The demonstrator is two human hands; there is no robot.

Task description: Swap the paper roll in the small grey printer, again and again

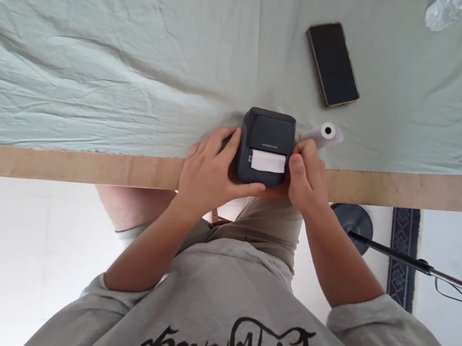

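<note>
A small black portable thermal printer (269, 132) sits at the front edge of the cloth-covered table. A short strip of white paper (267, 161) sticks out of its slot. My left hand (214, 167) holds the printer's left side, its thumb along the front edge and its fingers on the flank. Against the right side, my right hand (309, 175) grips with curled fingers, the thumb close to the casing; the fingertips are partly hidden. Just beyond my right hand lies a white paper roll (326, 131) with a dark core and a loose end.
A smartphone (334, 66) lies face up beyond the roll. A clear plastic bottle (447, 13) is at the far right. The wrinkled pale green cloth (100, 54) stops short of the wooden table edge (407, 186). A black stand (353, 224) is on the floor at right.
</note>
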